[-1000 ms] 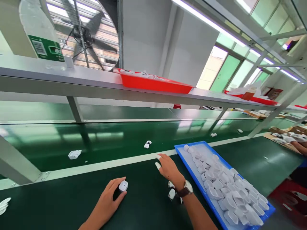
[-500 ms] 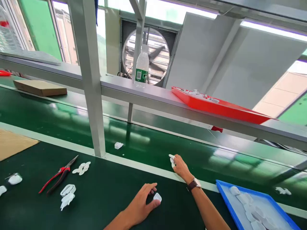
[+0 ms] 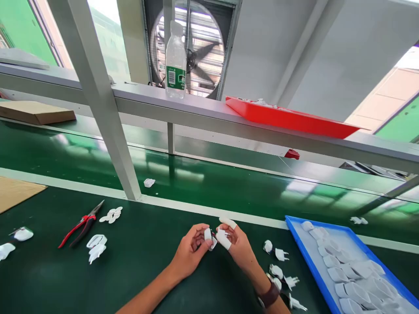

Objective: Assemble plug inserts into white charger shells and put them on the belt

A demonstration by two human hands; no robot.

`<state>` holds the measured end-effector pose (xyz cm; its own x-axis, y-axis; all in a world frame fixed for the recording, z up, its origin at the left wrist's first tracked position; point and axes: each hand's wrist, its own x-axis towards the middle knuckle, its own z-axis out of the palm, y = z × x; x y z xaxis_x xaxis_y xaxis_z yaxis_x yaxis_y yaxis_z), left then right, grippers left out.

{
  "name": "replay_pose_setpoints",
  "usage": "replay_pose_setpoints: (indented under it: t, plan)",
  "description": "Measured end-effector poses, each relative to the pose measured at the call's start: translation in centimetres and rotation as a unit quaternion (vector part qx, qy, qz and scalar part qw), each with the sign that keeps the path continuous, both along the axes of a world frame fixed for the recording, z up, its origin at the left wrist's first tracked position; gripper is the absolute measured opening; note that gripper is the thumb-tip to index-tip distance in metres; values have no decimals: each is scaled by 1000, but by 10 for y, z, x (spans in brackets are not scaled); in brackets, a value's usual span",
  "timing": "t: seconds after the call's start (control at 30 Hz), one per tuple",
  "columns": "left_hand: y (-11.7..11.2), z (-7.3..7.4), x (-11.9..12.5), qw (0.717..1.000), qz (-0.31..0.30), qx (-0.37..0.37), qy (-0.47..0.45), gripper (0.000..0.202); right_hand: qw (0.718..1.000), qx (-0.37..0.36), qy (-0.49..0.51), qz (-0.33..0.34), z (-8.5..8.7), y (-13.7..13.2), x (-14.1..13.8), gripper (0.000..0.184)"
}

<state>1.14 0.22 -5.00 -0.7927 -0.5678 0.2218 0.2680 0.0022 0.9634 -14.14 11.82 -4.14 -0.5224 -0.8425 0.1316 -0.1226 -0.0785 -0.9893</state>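
White housing [image 3: 207,234] is clamped between left hand [image 3: 193,247]'s thumb and fingers, white plug piece [image 3: 221,233] is pinched in right hand [image 3: 241,247]'s covered fingertips; both are held close together over the worktop [image 3: 144,261], likely so the dark link between isn't strained, though contact between parts can't be confirmed. Loose plug parts [image 3: 280,254] are laid beside the right forearm, presumably for short reach. Blue tray [image 3: 307,261] is filled with overlapping white shells [image 3: 356,292]; red tray [image 3: 288,118] is set on the shelf [image 3: 203,104], small pale parts [image 3: 261,102] just seen above its rim.
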Motion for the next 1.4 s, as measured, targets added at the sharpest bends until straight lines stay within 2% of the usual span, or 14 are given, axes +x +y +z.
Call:
replay_pose_setpoints:
  t: [0.07, 0.2, 0.4, 0.5, 0.63, 0.73, 0.87, 0.97, 1.07, 1.13, 1.17, 1.23, 1.3, 1.4]
  plan:
    - [4, 10, 0, 998, -25, 61, -10, 40, 996, -2, 93, -10, 3, 11, 7, 55]
    - [6, 20, -4, 989, -66, 118, -65, 56, 963, 10, 270, -1, 9, 27, 21, 40]
    - [11, 21, 2, 986, -90, 44, -136, 60, 908, -37, 413, -57, 9, 34, 19, 50]
    - [12, 26, 8, 980, -146, 46, -130, 57, 916, -39, 399, -31, 11, 37, 13, 48]
    - [11, 32, 12, 976, -177, 74, -106, 68, 956, -45, 286, 54, 20, 41, 10, 44]
    - [8, 34, 11, 965, -220, 95, -102, 76, 967, -58, 217, 117, 27, 43, 10, 38]
    - [5, 38, 8, 959, -244, 85, -114, 75, 979, -35, 168, 110, 25, 46, 11, 32]
    - [3, 35, 8, 964, -217, 18, -153, 81, 985, -24, 160, 55, 16, 48, 8, 27]
    - [-2, 19, 7, 963, -80, -148, -210, 86, 985, -37, 163, -42, 6, 50, 1, 26]
    - [-4, 0, 3, 945, 15, -238, -223, 85, 979, -40, 183, -78, 0, 51, -4, 24]
    - [-5, -10, 1, 938, 37, -264, -223, 82, 976, -38, 196, -83, -3, 52, -6, 23]
    - [-4, -27, -4, 930, 42, -293, -217, 68, 971, -29, 222, -85, -7, 51, -7, 24]
    - [-1, -36, -7, 931, 30, -301, -205, 49, 964, -27, 251, -80, -10, 51, -5, 26]
    - [3, -33, -7, 942, 14, -290, -169, 41, 947, -55, 311, -61, -10, 51, -1, 34]
